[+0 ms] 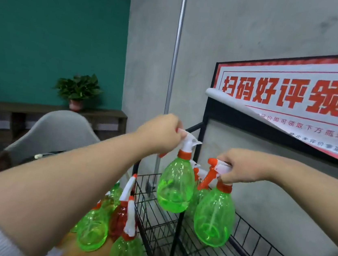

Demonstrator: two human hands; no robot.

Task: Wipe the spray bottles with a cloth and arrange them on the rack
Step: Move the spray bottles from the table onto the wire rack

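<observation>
My left hand (161,132) grips the white trigger head of a green spray bottle (174,189), which hangs in the air over the left end of the black wire rack (241,241). My right hand (237,168) holds a second green spray bottle (214,218) by its white and orange head, lower and to the right, above the rack's wire shelf. Another green bottle (194,197) shows partly between the two. No cloth is visible.
Several more green spray bottles (91,229) and a red one (119,219) are bunched at the lower left beside the rack. A red and white banner (295,96) hangs over the rack's top. A grey chair (56,135), a potted plant (78,91) and a dark bench stand at the left.
</observation>
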